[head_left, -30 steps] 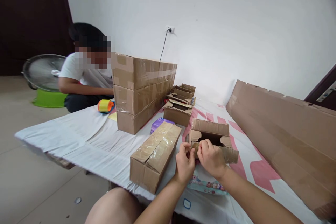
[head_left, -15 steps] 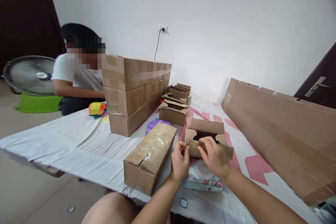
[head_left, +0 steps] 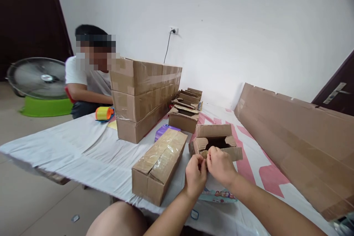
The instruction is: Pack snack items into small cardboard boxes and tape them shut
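A small cardboard box (head_left: pixel 218 132) stands in front of me with its top flaps raised and its dark inside showing. At its near flap (head_left: pixel 233 153), my left hand (head_left: pixel 195 175) is closed, thumb and fingers pinching the edge where a darker taped patch (head_left: pixel 204 153) shows. My right hand (head_left: pixel 221 165) pinches the same edge, its fingertips touching or almost touching those of the left. The fingers hide exactly what is between them. Partly beneath my hands lies a pale blue wipes packet (head_left: pixel 219 195) with cartoon figures.
Left of my hands lies a taped long carton (head_left: pixel 160 164), with a purple packet (head_left: pixel 165 130) behind it. Stacked sealed cartons (head_left: pixel 143 105) and open boxes (head_left: pixel 183 120) stand beyond. A co-worker (head_left: pixel 91 81) sits at left near a tape roll (head_left: pixel 103 113). Upright cardboard (head_left: pixel 290 132) borders the right.
My hands have drawn together; earlier they were apart with the taped patch showing between them. The open box has turned and tipped slightly. The view has shifted a little left.
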{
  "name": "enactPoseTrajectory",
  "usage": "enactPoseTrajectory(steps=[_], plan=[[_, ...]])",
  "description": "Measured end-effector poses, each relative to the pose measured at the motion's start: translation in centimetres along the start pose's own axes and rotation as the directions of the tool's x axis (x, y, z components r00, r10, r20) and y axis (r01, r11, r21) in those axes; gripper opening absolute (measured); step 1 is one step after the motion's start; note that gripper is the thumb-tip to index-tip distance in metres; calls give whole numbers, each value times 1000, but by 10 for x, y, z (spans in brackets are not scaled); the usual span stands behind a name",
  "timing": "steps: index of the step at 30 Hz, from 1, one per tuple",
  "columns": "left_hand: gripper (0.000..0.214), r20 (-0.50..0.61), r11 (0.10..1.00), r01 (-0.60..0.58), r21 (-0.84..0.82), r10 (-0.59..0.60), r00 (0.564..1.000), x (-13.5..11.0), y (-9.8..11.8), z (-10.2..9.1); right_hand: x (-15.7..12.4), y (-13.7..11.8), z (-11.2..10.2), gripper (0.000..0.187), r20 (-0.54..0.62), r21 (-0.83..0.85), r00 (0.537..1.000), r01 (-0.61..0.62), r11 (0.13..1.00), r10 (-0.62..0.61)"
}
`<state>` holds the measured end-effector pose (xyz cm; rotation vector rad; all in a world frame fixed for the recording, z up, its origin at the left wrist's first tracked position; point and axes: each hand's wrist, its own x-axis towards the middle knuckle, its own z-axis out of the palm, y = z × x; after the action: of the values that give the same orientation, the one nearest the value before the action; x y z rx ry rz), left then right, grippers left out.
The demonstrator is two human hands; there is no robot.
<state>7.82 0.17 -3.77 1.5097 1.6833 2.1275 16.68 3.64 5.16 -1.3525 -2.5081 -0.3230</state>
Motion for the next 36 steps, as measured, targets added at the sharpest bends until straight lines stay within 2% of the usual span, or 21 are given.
enactPoseTrajectory(steps=[6, 10, 14, 15, 18, 22, 25, 27, 29, 31, 36], plan=[[9, -4, 1000, 0, 19, 0, 1000, 2, 1, -1, 5, 3, -10, 11, 44, 153, 999, 22, 988, -29], [9, 28, 1000, -20, 9, 20, 999, 5, 2, -3, 1, 7, -6, 12, -40, 135, 995, 99, 986, -94], [10, 15, 1000, 7, 27, -7, 1000, 10, 1, -5, -4, 19, -2, 5, -124, 270, 983, 166, 949, -136], [9, 7, 999, 17, 34, -17, 1000, 12, 1, -6, -5, 23, -2, 10, -146, 284, 980, 170, 944, -133], [9, -1, 998, 31, 47, -31, 1000, 14, 0, -6, -8, 30, 4, 26, -227, 209, 963, 192, 959, -144], [10, 15, 998, 16, 56, -17, 1000, 12, 1, -3, -11, 30, 14, 15, -327, -1, 912, 260, 966, -246], [6, 60, 998, -21, 61, 17, 998, 9, 2, -2, -9, 26, 17, 20, -333, -123, 889, 289, 949, -314], [9, 98, 996, -51, 72, 44, 994, 7, 2, -2, -6, 23, 16, 19, -294, -128, 917, 240, 962, -268], [19, 129, 992, -82, 92, 69, 989, 5, 1, -2, -4, 19, 13, 14, -233, -74, 958, 153, 986, -166], [24, 143, 987, -109, 117, 92, 985, 4, 0, -2, -3, 16, 10, 12, -180, -32, 979, 89, 996, -93], [18, 154, 970, -172, 171, 146, 977, 4, 4, 1, -5, 8, 9, 19, -191, -102, 973, 109, 989, -127]])
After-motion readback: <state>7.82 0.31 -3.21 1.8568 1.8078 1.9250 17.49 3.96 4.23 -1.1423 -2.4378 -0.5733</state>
